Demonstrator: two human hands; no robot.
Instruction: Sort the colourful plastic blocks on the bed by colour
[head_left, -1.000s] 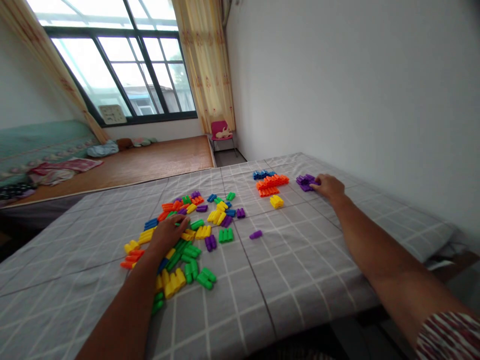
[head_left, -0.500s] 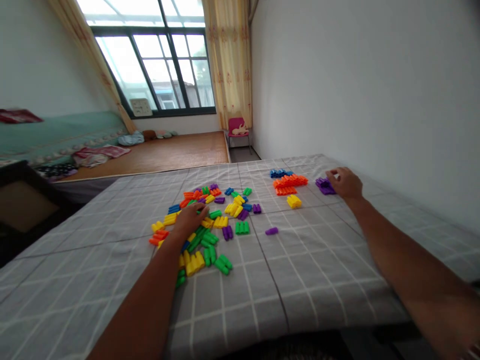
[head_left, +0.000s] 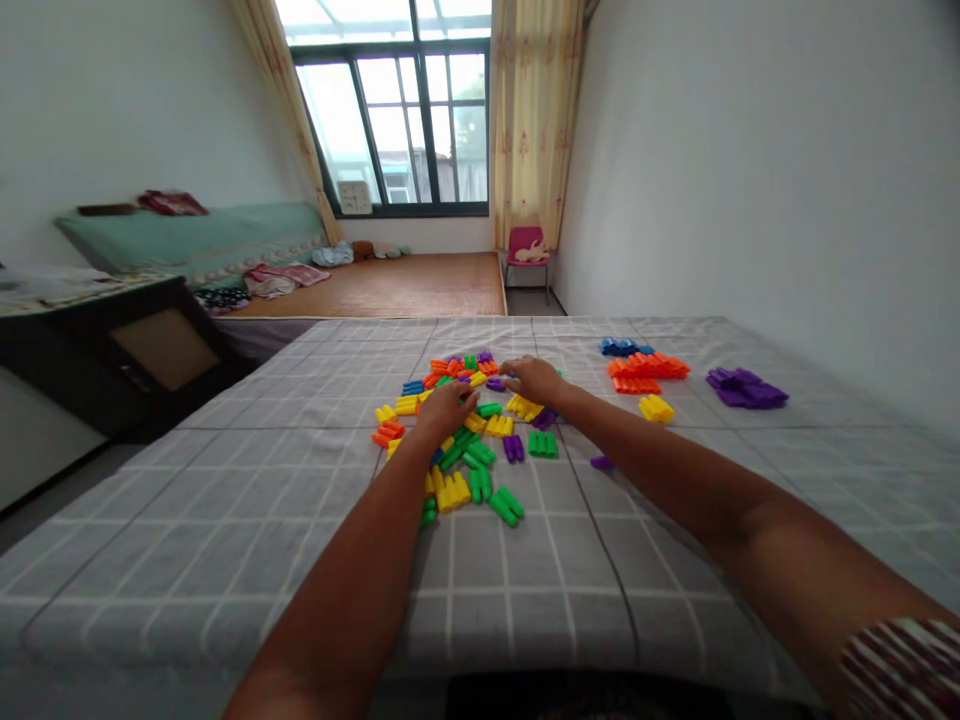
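Note:
Small plastic tube-shaped blocks lie in a mixed pile [head_left: 480, 452] of green, yellow, orange, blue and purple on the grey checked cloth [head_left: 300, 540]. Over the pile's middle is my left hand [head_left: 448, 405], its fingers slightly apart and bent, with nothing visible in them. My right hand [head_left: 534, 378] reaches across to the pile's far right side. Its thumb and fingers are apart beside a purple block [head_left: 495, 384]; contact with it cannot be made out. My right forearm partly covers a loose purple block [head_left: 602, 463].
At the right are single-colour groups: blue blocks [head_left: 626, 347], orange blocks [head_left: 649, 370], yellow blocks [head_left: 657, 408] and purple blocks [head_left: 746, 388]. A dark cabinet [head_left: 150, 340] stands at the left. Beyond are a bed [head_left: 442, 285], a pink chair [head_left: 526, 245] and a window.
My right hand has left the purple group and moved left to the mixed pile. My left hand stays over the pile. The view has turned left.

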